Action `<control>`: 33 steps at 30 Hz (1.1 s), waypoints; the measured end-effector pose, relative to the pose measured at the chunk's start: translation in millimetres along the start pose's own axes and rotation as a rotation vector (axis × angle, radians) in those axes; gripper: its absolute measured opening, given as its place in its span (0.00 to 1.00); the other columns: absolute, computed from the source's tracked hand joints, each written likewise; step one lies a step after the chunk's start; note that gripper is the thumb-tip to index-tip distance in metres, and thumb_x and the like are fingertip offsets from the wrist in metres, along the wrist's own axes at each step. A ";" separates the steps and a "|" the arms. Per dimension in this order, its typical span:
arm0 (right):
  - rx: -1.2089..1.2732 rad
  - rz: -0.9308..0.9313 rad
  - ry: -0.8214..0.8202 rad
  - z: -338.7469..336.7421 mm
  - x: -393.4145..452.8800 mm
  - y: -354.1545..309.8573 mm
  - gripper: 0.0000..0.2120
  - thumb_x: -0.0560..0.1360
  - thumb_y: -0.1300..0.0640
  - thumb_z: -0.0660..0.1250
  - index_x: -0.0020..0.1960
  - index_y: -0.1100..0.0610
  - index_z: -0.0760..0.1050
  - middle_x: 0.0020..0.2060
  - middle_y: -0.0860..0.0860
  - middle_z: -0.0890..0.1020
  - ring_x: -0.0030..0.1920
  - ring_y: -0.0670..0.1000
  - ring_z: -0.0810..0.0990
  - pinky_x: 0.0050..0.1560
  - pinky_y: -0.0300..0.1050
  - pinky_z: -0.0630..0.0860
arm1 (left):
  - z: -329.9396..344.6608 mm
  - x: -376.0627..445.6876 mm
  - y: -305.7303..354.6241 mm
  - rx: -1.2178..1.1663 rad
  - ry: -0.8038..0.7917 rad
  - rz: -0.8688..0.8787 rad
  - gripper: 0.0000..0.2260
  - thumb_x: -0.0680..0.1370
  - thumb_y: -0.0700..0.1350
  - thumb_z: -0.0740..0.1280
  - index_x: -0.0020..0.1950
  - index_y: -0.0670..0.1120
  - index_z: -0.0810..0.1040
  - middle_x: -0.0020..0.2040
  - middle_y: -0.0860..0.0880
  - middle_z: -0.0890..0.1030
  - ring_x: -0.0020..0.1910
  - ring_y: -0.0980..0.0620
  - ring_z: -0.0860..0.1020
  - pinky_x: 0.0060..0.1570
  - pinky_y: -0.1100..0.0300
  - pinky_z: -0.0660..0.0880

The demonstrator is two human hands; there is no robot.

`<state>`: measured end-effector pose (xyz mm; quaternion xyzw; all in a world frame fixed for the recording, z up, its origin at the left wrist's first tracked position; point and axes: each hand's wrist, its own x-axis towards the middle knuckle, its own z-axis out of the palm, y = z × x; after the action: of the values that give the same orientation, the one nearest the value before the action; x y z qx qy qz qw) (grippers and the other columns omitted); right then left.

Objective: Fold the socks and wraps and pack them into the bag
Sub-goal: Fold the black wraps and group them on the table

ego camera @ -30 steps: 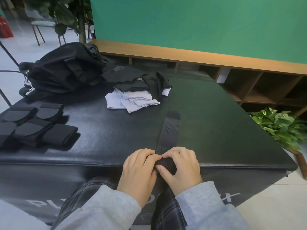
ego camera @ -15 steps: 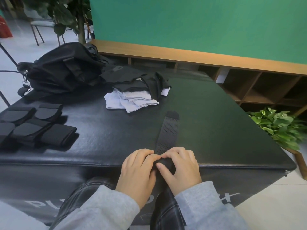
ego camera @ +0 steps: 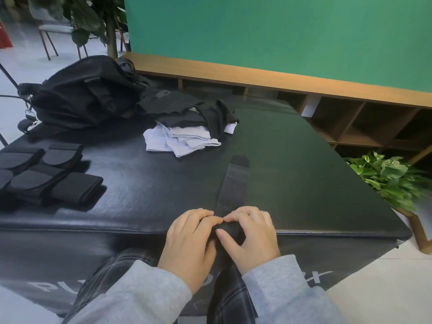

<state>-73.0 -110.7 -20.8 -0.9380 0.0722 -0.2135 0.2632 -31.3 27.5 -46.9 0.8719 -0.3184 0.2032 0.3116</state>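
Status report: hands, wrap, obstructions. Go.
Left hand and right hand pinching near end of perforated wrap. Wrap flat on mat. Path clear.

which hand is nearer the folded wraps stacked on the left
Left. The left hand pinches the strap's near end, on the folded wraps' side; the right hand grips it just beyond.

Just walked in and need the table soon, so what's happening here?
A person is rolling up a black perforated wrap at the near edge of the black padded table, the left hand and right hand both gripping its near end. Several wraps already lie folded on the left. A pile of white and black socks waits beside the black bag.
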 end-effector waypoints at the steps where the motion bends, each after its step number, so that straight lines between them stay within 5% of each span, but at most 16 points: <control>1: -0.002 0.004 0.000 -0.2 -0.1 0.0 0.16 0.66 0.38 0.61 0.47 0.45 0.78 0.44 0.31 0.65 0.51 0.41 0.64 0.51 0.34 0.61 | -0.2 -0.1 0.0 -0.001 -0.003 -0.003 0.22 0.65 0.41 0.75 0.55 0.55 0.74 0.53 0.56 0.76 0.57 0.57 0.69 0.56 0.55 0.68; 33: 0.028 -0.002 0.064 2.2 0.4 0.0 0.20 0.64 0.35 0.57 0.45 0.46 0.79 0.44 0.34 0.69 0.50 0.44 0.67 0.49 0.35 0.63 | -1.5 -0.1 -0.1 -0.022 -0.044 -0.021 0.25 0.64 0.40 0.75 0.56 0.56 0.72 0.55 0.57 0.75 0.58 0.57 0.69 0.58 0.57 0.65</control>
<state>-71.6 -109.9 -22.3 -0.9270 0.0766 -0.2449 0.2735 -31.5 28.6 -45.9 0.8760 -0.3180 0.1773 0.3162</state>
